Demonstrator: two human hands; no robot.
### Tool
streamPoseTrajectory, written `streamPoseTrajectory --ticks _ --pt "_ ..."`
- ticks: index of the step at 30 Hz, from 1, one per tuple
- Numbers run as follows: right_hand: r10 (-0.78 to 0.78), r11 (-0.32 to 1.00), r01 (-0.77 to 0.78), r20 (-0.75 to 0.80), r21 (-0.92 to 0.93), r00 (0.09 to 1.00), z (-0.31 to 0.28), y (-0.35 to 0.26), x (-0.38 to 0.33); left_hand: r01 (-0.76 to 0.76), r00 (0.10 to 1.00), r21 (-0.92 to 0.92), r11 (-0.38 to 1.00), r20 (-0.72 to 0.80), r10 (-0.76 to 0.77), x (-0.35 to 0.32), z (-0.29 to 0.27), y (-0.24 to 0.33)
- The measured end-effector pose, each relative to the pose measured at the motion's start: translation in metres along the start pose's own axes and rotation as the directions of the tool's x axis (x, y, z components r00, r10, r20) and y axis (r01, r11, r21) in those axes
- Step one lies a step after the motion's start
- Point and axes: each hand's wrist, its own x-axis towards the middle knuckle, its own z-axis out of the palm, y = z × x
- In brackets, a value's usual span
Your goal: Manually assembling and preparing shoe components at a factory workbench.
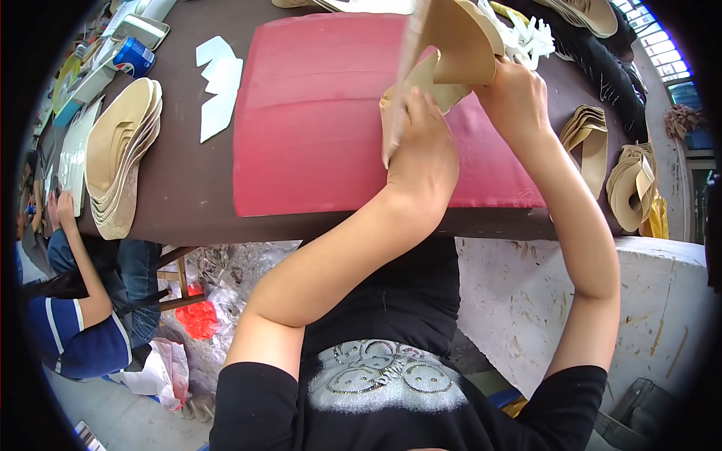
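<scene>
Over the red mat (308, 120) I hold a tan leather shoe-upper piece (462, 49), raised and curved, its pale edge turned toward me. My left hand (425, 143) grips its lower left part, thumb and fingers closed around the edge. At its right side, my right hand (515, 98) pinches the lower corner; those fingertips are partly hidden. Just beyond the right hand lies a heap of white strips (526, 37). Left of the mat are jagged white sheet pieces (219, 86).
A stack of tan shoe-upper pieces (120, 158) lies at the table's left. More tan stacks (589, 143) sit at the right edge. A blue can (134, 57) stands at the far left, near a phone-like device (143, 30). A co-worker in a blue shirt (75, 338) sits at left.
</scene>
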Motion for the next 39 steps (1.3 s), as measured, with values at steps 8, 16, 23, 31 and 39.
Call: streamPoseTrajectory --ticks 8,16,23,31,39 --pt "0.075 0.997 -0.073 0.042 -0.031 0.996 -0.003 -0.012 0.001 0.060 0.995 0.077 0.995 -0.079 -0.054 0.009 0.022 0.017" --pt "0.101 0.994 -0.102 0.030 0.042 0.994 -0.002 -0.007 0.008 -0.012 0.997 -0.108 0.994 -0.080 0.003 0.019 0.014 0.001" --pt "0.298 0.937 -0.308 0.087 0.165 0.951 -0.020 0.004 0.001 -0.193 0.979 -0.130 0.972 0.045 0.201 0.053 -0.015 -0.027" --pt "0.532 0.795 -0.541 0.112 0.275 0.839 0.010 0.003 -0.030 -0.397 0.916 0.392 0.830 0.120 0.382 0.041 -0.024 0.002" --pt "0.511 0.644 -0.547 0.231 0.535 0.828 -0.007 0.021 -0.017 -0.308 0.949 0.479 0.822 0.094 0.300 0.049 -0.006 0.014"
